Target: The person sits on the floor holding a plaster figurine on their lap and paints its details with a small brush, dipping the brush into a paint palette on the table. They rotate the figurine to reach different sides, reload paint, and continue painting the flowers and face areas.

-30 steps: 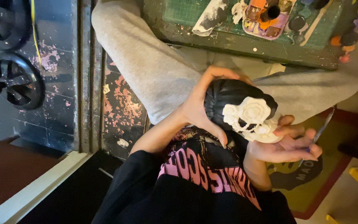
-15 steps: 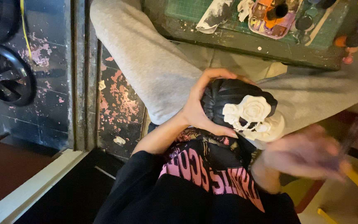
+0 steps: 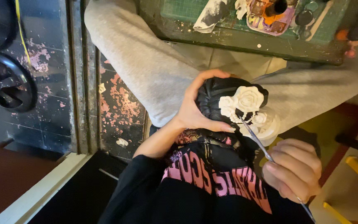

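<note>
While the left hand (image 3: 195,110) wraps its fingers around the black sculpted figure (image 3: 222,101) resting on the lap at centre frame, the right hand (image 3: 293,172) at 4 o'clock pinches a thin paintbrush (image 3: 255,139). Brush tip touches the white rose relief (image 3: 247,101). Paint palette (image 3: 270,14) sits at 12 o'clock on the green cutting mat (image 3: 183,8).

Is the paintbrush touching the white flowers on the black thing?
Yes, the right hand holds the thin brush with its tip on the white flowers.
</note>
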